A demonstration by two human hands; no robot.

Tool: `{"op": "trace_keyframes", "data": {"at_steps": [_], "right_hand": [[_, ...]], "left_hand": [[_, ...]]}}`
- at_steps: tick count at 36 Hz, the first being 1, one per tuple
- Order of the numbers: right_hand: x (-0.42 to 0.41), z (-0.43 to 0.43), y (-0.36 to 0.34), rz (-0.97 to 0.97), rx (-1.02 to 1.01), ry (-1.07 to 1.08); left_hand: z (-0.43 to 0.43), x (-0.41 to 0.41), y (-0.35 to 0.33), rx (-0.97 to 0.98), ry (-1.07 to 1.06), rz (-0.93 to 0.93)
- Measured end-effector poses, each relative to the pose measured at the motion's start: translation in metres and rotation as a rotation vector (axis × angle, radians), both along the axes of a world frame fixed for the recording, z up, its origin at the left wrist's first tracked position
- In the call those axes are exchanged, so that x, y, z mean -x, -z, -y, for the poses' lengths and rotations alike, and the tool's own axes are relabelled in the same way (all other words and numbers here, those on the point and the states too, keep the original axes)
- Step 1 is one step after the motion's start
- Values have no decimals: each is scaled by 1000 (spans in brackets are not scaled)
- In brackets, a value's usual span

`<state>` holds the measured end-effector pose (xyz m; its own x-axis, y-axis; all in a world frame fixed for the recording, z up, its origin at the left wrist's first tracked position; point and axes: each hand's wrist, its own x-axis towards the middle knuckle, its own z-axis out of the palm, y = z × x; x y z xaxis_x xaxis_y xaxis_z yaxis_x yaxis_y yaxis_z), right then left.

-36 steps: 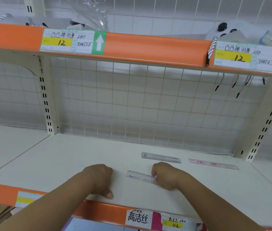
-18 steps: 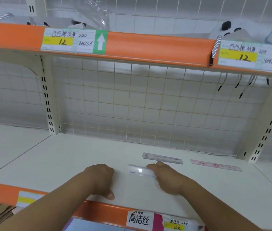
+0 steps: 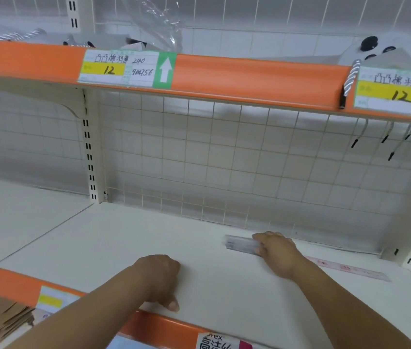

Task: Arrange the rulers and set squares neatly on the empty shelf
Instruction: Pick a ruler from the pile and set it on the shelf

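left grip: bare, thumbnail showing | right grip: bare | both forearms: bare to frame edge

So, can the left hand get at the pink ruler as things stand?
Probably not easily: the right hand, on the clear ruler, and its forearm lie between the left hand and the pink ruler. The right is nearer.

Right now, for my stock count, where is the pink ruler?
Head view: the pink ruler lies on the shelf, at right, beside the right hand holding a clear ruler.
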<state>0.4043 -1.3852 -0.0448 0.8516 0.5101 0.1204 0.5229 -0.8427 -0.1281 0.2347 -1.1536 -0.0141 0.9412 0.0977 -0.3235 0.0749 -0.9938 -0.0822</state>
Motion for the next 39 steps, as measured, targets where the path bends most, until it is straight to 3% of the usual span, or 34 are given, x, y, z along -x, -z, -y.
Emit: {"op": "trace_keyframes", "data": {"at_steps": [29, 39], "right_hand": [[-15, 0, 15, -93, 50, 64], [0, -5, 12, 37, 91, 71]], "left_hand": [[1, -3, 3, -19, -42, -8], [0, -3, 3, -9, -43, -2]]}}
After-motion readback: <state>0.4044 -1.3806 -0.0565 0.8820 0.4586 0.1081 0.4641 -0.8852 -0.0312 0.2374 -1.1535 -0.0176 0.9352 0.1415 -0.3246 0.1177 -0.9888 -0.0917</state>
